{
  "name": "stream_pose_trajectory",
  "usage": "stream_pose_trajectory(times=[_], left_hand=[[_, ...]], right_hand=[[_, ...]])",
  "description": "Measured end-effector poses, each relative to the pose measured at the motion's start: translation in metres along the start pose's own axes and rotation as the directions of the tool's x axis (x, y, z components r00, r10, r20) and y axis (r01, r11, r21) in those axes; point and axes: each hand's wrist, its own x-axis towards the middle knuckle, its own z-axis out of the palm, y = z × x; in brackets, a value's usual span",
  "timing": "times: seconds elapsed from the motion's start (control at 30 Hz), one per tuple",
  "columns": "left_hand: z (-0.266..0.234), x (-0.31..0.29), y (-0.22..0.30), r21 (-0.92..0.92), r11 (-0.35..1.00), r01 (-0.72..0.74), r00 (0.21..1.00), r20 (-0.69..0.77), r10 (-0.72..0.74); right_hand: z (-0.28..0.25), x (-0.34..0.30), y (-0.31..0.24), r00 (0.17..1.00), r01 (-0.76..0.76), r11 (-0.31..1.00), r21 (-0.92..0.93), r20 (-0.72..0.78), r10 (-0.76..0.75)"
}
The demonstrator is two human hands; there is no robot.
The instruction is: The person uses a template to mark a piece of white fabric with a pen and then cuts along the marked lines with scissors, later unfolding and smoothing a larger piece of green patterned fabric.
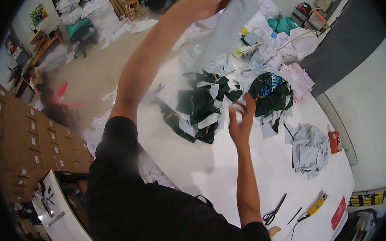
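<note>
My left arm reaches far up to the top of the view, where my left hand (214, 2) is closed on a pale grey piece of fabric (232, 28). The fabric hangs down, blurred by motion, and the fingertips are partly cut off by the edge. My right hand (241, 123) is over the white table (190, 164), empty, with thumb and fingers apart. Just beyond it lie a heap of dark green and grey fabric pieces (198, 105) to the left and another dark green heap with a blue print (269, 94) to the right.
A crumpled grey fabric pile (309, 149) lies at the right. Near the front right are scissors (275, 209), a yellow corded cutter (317, 205), a dark pen-like stick (294, 216) and a red flat item (338, 213). Cardboard boxes (37, 142) are stacked at left; a person (55, 103) is beyond.
</note>
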Motion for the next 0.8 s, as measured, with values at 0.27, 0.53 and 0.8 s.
stream_pose_trajectory(times=[0.27, 0.53, 0.8], left_hand=[[-0.031, -0.052, -0.046, 0.467, 0.875, 0.128, 0.992, -0.074, -0.105], [-0.169, -0.181, -0.226, 0.799, 0.504, 0.329, 0.944, -0.261, -0.202], [-0.223, -0.294, -0.319, 0.742, 0.162, 0.651, 0.745, -0.583, -0.323]], right_hand=[[0.074, 0.039, -0.038, 0.966, -0.16, 0.973, 0.169, 0.229, 0.12], [0.056, -0.045, 0.158, 0.885, -0.379, 0.85, -0.367, 0.123, 0.448], [0.085, -0.047, 0.175, 0.863, -0.46, 0.838, -0.295, 0.074, 0.5]])
